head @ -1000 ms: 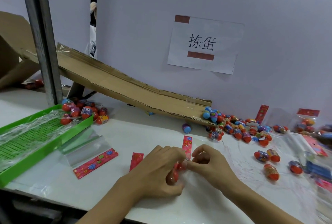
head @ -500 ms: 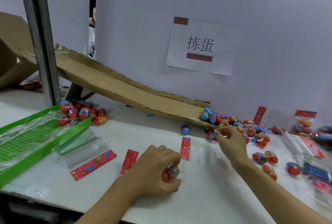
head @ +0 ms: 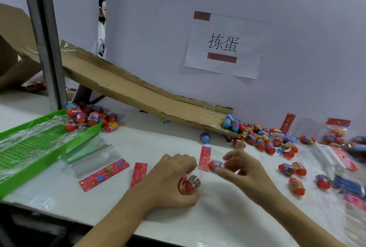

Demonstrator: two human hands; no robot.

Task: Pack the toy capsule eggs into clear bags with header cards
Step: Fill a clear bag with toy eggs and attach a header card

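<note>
The right hand (head: 240, 169) is pinching a red plastic capsule egg (head: 216, 165), long axis toward nine o'clock, where the left hand (head: 174, 179) is gripping red capsule eggs (head: 189, 184).

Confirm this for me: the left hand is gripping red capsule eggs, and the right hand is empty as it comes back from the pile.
Not quite. The head view shows the right hand is not empty: its fingers pinch a capsule egg, blurred by motion, near the header card. The rest holds: the left hand grips red capsule eggs.
</note>
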